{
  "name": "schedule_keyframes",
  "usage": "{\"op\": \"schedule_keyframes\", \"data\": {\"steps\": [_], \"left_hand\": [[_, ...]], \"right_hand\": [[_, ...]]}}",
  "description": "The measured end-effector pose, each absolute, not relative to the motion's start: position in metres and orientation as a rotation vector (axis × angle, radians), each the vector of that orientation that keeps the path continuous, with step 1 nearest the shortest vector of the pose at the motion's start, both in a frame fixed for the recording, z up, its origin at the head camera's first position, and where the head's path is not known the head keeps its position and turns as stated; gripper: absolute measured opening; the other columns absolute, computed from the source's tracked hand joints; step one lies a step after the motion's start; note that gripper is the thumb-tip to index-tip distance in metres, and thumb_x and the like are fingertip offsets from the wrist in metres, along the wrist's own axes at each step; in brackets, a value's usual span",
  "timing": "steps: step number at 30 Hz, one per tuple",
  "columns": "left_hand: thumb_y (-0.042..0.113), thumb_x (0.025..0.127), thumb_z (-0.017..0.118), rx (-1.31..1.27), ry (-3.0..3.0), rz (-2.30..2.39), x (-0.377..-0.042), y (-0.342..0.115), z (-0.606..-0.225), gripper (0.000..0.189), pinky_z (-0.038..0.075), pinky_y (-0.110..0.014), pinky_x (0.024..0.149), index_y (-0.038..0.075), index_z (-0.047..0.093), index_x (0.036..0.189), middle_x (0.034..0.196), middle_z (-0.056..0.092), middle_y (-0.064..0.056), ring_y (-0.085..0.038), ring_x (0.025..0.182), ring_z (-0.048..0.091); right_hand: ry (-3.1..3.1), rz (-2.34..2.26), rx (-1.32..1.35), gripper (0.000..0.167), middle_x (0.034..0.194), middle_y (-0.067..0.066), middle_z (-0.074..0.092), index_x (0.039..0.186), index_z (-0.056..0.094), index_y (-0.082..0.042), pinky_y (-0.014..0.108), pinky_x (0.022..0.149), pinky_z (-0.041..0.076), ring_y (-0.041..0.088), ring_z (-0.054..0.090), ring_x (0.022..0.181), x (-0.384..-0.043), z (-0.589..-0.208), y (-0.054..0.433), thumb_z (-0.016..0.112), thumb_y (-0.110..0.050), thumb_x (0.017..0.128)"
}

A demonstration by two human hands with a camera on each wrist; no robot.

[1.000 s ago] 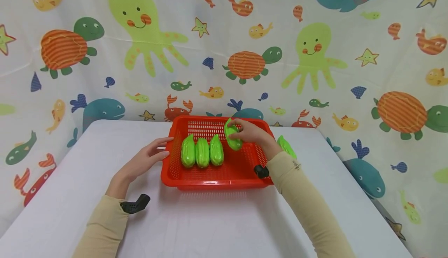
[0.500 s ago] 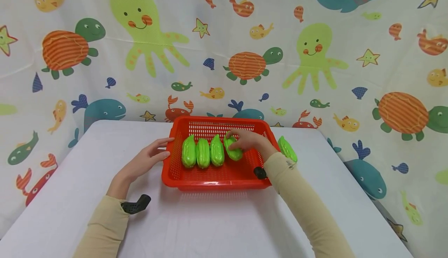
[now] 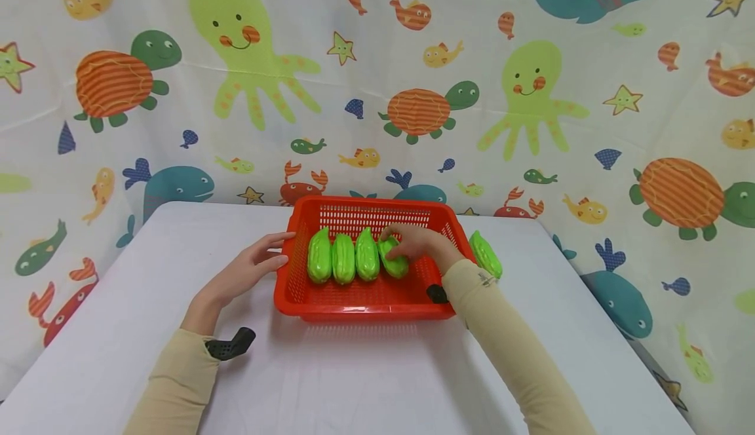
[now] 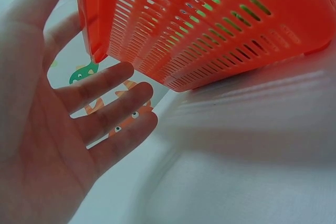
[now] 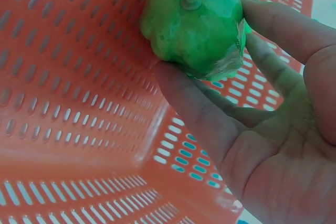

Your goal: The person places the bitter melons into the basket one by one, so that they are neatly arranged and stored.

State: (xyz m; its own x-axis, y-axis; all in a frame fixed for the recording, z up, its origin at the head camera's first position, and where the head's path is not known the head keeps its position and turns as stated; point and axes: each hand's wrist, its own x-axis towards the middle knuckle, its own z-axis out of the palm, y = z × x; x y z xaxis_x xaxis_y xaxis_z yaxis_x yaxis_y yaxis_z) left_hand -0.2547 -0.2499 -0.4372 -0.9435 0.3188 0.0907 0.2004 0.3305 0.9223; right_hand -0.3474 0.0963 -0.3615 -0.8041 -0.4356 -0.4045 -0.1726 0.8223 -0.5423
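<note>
In the head view my right hand reaches into a red plastic basket and holds a glossy green ridged gourd between thumb and fingers. In the right wrist view, the thumb and a fingertip touch either side of the gourd's rounded end. Just left of it, three similar gourds lie side by side in the basket. My left hand is at the basket's left rim; the left wrist view shows its fingers mostly straight and spread, the upper ones reaching the rim.
Another green gourd lies on the white table, outside the basket's right side. A sea-animal printed curtain hangs behind the table. Each wrist carries a small black camera, such as the left one.
My right hand has lowered the gourd from near the basket's back wall to beside the row of three, toward me. The left hand has kept its place at the rim.
</note>
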Motion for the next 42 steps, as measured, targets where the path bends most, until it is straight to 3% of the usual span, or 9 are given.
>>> {"op": "schedule_keyframes", "data": {"steps": [24,42], "left_hand": [[0.039,0.099,0.055,0.456,2.477,1.676,-0.2553,-0.2486,-0.4369,0.056,0.046,-0.058,0.096,0.026,0.036,0.151,0.144,0.042,-0.017,-0.039,0.124,0.048],[0.037,0.099,0.055,0.471,2.475,1.691,-0.2544,-0.2492,-0.4371,0.055,0.048,-0.055,0.095,0.025,0.038,0.15,0.143,0.043,-0.017,-0.038,0.122,0.051]], "right_hand": [[2.432,-0.7,-0.392,0.041,0.121,0.011,0.05,0.126,0.051,-0.014,0.037,0.089,0.054,0.024,0.055,0.101,-0.3485,-0.3665,0.0958,0.071,-0.018,0.09],[2.415,-0.727,-0.39,0.039,0.126,0.012,0.047,0.125,0.051,-0.015,0.038,0.081,0.058,0.026,0.055,0.105,-0.3487,-0.3678,0.0972,0.07,-0.017,0.091]]}}
